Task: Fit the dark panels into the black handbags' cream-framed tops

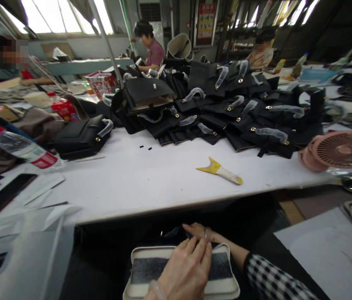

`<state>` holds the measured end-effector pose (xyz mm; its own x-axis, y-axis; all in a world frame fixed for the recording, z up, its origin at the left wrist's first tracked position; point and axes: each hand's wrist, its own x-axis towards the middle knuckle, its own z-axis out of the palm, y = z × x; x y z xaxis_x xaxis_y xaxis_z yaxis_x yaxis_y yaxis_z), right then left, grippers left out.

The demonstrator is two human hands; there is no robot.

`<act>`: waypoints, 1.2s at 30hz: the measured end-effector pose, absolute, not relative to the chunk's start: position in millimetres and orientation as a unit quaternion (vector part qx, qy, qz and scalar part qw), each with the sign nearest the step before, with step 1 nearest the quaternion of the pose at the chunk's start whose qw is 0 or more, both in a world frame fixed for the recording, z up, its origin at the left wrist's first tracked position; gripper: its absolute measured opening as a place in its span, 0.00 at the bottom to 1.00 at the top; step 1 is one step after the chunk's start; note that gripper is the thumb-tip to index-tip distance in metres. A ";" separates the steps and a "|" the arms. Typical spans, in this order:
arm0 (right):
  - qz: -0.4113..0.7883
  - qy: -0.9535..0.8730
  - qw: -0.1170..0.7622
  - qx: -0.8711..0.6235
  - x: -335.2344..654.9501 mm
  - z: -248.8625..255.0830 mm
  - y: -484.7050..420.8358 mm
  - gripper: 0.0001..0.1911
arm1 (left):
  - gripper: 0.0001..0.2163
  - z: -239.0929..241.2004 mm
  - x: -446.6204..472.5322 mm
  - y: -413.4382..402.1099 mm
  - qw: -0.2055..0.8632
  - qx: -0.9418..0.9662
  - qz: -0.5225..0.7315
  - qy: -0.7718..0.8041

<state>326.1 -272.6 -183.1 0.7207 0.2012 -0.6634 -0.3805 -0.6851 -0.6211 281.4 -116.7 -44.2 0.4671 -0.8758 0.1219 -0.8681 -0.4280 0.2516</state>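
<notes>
Low in the view, just below the near edge of the bench (126, 183), sat a rounded rectangular piece with a cream rim and a dark grey band (147, 270), and both hands were right on it! The left hand (184, 266), a pale band at its wrist, lay palm-down across the middle, fingers stretched and close together toward the far rim; whether they pinched anything, I could not tell. Behind it came the right hand (199, 231) out of a black-and-white checked sleeve (275, 279), fingers reaching leftward by dark material at the far edge, its grip hidden from me

Up on the white top, a yellow-and-white tool with a forked end (221, 171) lay alone in the middle, two tiny black scraps (146, 147) beyond it. Then the big heap of black bags with plastic-wrapped handles (200, 110)! A round pink fan (340, 150) stood at its right; on the left, a clear bottle with a red cap (22, 146) leaned over near a dark phone (5, 195). Farther back, a person in a purple top (155, 54) sat beyond the heap
</notes>
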 end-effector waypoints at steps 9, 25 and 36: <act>-0.001 -0.025 0.285 -0.958 356.3 -53.3 -352.7 0.23 | 0.12 -68.0 279.0 -126.6 0.143 0.861 0.115 -0.474; 0.245 -0.085 0.384 -0.886 355.7 -32.4 -313.6 0.20 | 0.10 -30.1 270.3 -123.9 0.139 0.884 0.003 -0.446; 0.407 -0.137 0.374 -0.822 340.3 -76.6 -239.4 0.29 | 0.09 -22.6 265.9 -90.6 0.331 0.893 -0.005 -0.306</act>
